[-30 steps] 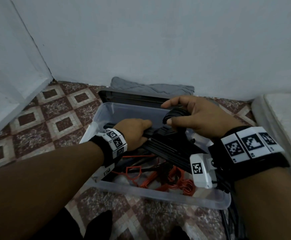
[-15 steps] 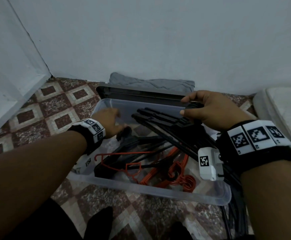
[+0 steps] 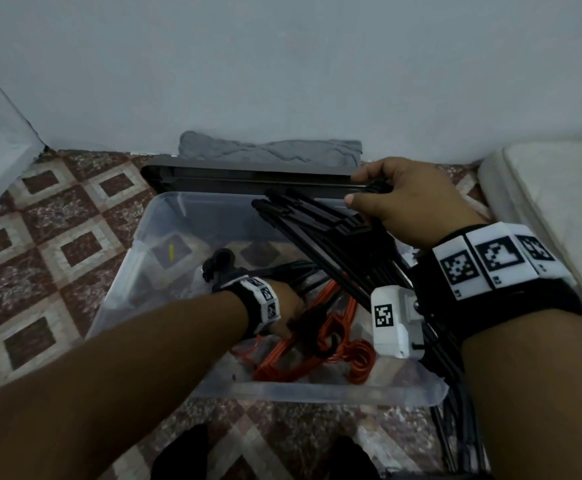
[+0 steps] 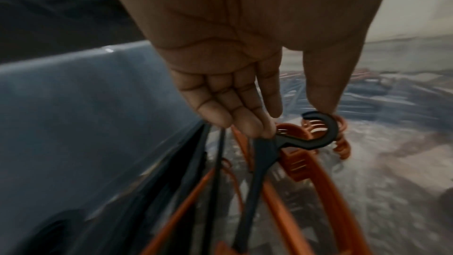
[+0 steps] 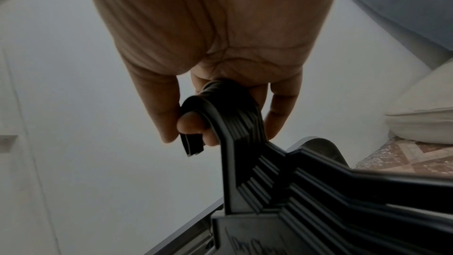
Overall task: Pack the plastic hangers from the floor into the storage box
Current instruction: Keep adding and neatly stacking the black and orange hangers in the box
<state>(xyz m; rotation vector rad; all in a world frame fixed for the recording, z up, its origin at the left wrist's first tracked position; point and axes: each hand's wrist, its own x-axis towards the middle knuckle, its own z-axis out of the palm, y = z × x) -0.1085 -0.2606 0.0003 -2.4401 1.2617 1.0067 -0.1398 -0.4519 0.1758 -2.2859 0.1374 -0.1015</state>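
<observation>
A clear plastic storage box stands on the tiled floor. It holds orange hangers and a few black ones. My right hand holds a bundle of black hangers over the box's back right corner. Its fingers curl through the stacked hooks in the right wrist view. My left hand reaches down into the box. Its straight fingertips press on the neck of a black hanger lying across the orange hangers, with the thumb apart.
The box's dark lid lies behind it, with a folded grey cloth against the wall. A white mattress borders the right side. More black hangers trail on the floor under my right forearm. My feet are near the box's front.
My left hand let go of the black bundle, passed the box's left side and dropped onto the hangers inside. My right hand carried the bundle back and to the right.
</observation>
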